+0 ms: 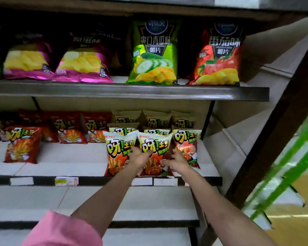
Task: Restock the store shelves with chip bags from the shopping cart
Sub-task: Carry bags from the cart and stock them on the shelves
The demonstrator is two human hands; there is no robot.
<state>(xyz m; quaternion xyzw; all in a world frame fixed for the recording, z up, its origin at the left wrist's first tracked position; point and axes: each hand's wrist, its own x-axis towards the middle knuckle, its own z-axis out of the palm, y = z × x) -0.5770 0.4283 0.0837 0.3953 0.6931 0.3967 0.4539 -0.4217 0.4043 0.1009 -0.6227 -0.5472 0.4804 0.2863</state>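
Pink sleeve (64, 229) nearest; left hand (139, 156) and right hand (176, 161), fingers loosely spread, touch white chip bag (154, 148) on middle shelf (69, 155); neither grips.

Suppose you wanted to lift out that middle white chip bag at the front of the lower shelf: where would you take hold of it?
Probably by its top crimped seam, from the front and above. The middle white bag stands upright at the shelf edge, flanked closely by neighbouring bags, so its sides are crowded. Both the left hand and right hand already cover its lower front.
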